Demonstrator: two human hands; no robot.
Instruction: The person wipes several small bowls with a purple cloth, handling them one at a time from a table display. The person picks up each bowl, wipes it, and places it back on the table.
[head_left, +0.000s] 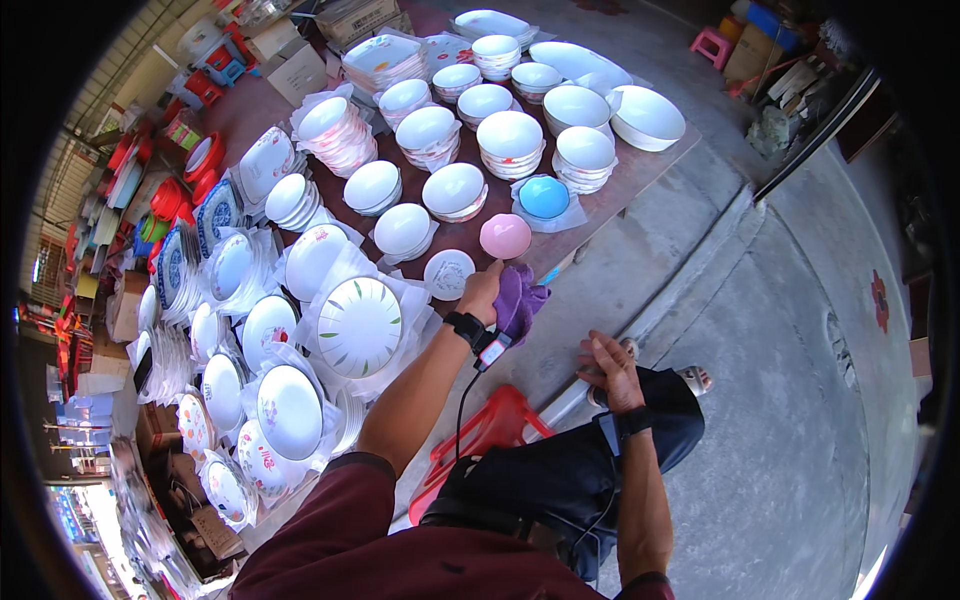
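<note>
My left hand (481, 294) grips a bunched purple cloth (517, 300) at the table's near edge. Just beyond its fingers stands a small pink bowl (505, 236), and a blue bowl (544, 197) sits on wrapping behind that. A small white dish with a printed mark (449, 274) lies left of the hand. Stacked white bowls (454, 189) fill the part of the table farther off. Large plates in thin wrapping, one with green leaf strokes (360, 328), spread out to the left. My right hand (611, 373) hangs over my leg, fingers apart, holding nothing.
The dark red table (592, 217) ends just right of the bowls. A red plastic stool (499, 420) stands close beside my legs. Cardboard boxes (298, 73) and red plastic ware (171, 199) lie beyond the crockery. A pink stool (711, 46) stands far off on the concrete floor.
</note>
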